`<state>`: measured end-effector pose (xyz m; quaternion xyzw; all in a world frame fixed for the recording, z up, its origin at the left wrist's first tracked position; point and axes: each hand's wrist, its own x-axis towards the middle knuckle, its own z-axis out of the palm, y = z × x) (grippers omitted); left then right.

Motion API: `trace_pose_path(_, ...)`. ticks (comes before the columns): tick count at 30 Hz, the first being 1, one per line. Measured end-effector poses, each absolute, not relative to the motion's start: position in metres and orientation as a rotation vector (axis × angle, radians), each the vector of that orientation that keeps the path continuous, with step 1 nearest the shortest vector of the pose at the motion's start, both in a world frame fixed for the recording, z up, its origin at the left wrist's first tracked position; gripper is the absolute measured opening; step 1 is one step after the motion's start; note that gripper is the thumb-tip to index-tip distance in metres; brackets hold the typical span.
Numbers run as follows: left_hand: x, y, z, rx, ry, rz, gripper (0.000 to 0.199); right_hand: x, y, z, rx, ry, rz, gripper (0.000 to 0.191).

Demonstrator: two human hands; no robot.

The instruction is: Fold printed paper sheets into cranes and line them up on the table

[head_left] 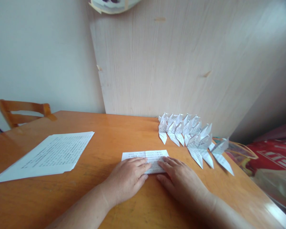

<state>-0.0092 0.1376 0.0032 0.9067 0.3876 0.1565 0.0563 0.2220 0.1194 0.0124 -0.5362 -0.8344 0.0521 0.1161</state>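
A folded sheet of printed paper [154,163] lies flat on the table in front of me, with a crease line showing near the middle of its far edge. My left hand [131,175] rests on its left part, fingers stretched out and lying flat. On the right part lies my right hand [178,176], its fingers also extended and pressed down on the paper. Both thumbs are at the near edge. The palms cover the sheet's near corners.
A stack of printed sheets [54,156] lies at the left of the wooden table [114,130]. Several folded paper pieces with pointed tips [195,140] stand in rows at the back right. A wooden chair [26,109] is at the far left, a red bag [274,156] beyond the right edge.
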Motion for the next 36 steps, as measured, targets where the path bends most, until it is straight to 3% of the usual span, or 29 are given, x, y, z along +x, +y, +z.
trace_pose_path(10, -0.009, 0.137, 0.006, 2.843, 1.116, 0.397, 0.036, 0.221, 0.122, 0.024, -1.552, -2.568, 0.007, 0.023)
trace_pose_path(20, -0.003, 0.106, 0.026, 2.760, 1.148, 0.271, 0.026, 0.230, 0.100, 0.029, -1.515, -2.650, 0.072, 0.016)
trace_pose_path(24, -0.002, 0.107, 0.029, 2.711, 1.174, 0.263, 0.038, 0.230, 0.095, 0.025, -1.546, -2.628, 0.078, 0.020)
trace_pose_path(30, -0.004, 0.108, 0.029, 2.644, 1.183, 0.261, 0.045, 0.231, 0.091, 0.013, -1.477, -2.643, -0.032, 0.045)
trace_pose_path(36, -0.006, 0.108, 0.028, 2.604, 1.214, 0.236, 0.046, 0.225, 0.092, 0.023, -1.512, -2.657, 0.054, 0.042)
